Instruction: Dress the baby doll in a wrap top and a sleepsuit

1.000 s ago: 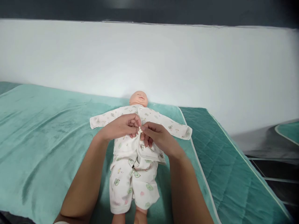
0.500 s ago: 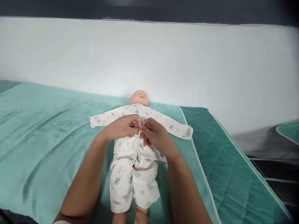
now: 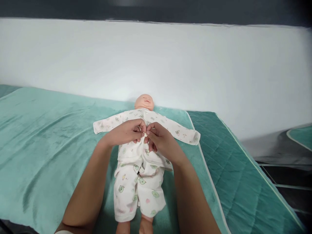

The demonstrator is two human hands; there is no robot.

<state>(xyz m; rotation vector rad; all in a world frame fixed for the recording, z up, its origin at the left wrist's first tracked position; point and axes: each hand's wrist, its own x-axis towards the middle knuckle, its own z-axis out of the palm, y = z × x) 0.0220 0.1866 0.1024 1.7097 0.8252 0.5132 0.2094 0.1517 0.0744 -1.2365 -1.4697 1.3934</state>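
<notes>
A baby doll (image 3: 144, 102) lies on its back, dressed in a white printed jacket (image 3: 131, 152) and matching trousers (image 3: 125, 191). The jacket's sleeves spread out to both sides. Over the chest, my left hand (image 3: 130, 131) pinches the jacket's front edge between thumb and fingers. Close against it, my right hand (image 3: 159, 138) pinches the other side of the front opening. A small white bit of the jacket's edge shows between the fingertips; any fastener there is too small to make out. Below my hands the jacket hem lies over the trousers.
Under the doll is a light green blanket (image 3: 56, 139) with a pale border. A darker green quilted cover (image 3: 234, 162) lies to the right. Behind stands a white wall (image 3: 156, 61). Dark slats or rails (image 3: 290, 191) show at the lower right.
My fingertips have shifted slightly, with a little more of the white edge showing between them. Both hands stay at the doll's chest, and the doll lies as before.
</notes>
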